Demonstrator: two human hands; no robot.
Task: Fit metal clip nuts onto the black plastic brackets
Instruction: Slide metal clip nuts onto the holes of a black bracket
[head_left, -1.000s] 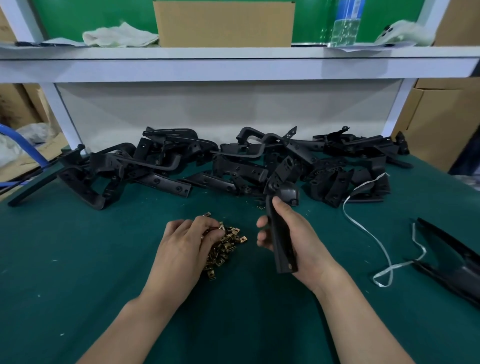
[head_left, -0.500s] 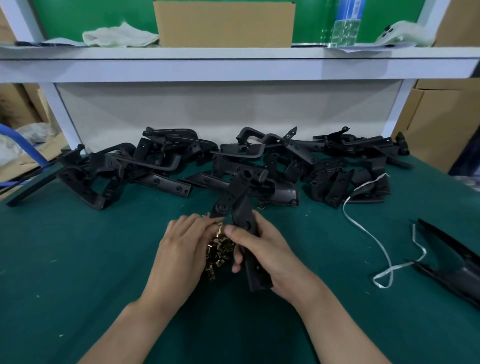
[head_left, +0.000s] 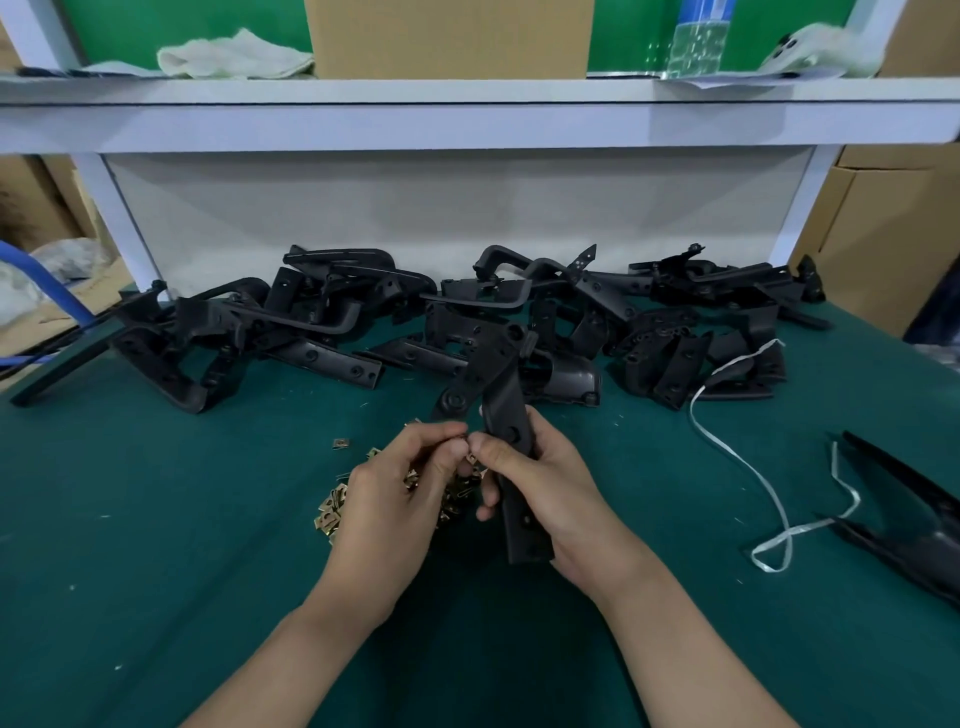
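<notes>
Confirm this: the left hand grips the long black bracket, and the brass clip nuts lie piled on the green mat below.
Wrong hand. The head view shows the right hand gripping the long black bracket; the left hand is bunched beside it. The brass clip nuts do lie piled on the green mat below.

White strap (head_left: 743, 465) on green mat (head_left: 156, 519); cardbd box (head_left: 447, 36), cloth (head_left: 234, 57), bottle (head_left: 696, 36) on shelf (head_left: 467, 124)

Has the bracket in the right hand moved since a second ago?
Yes. The bracket in the right hand has shifted left, away from the white strap and toward the clip nut pile and the left hand.
</notes>
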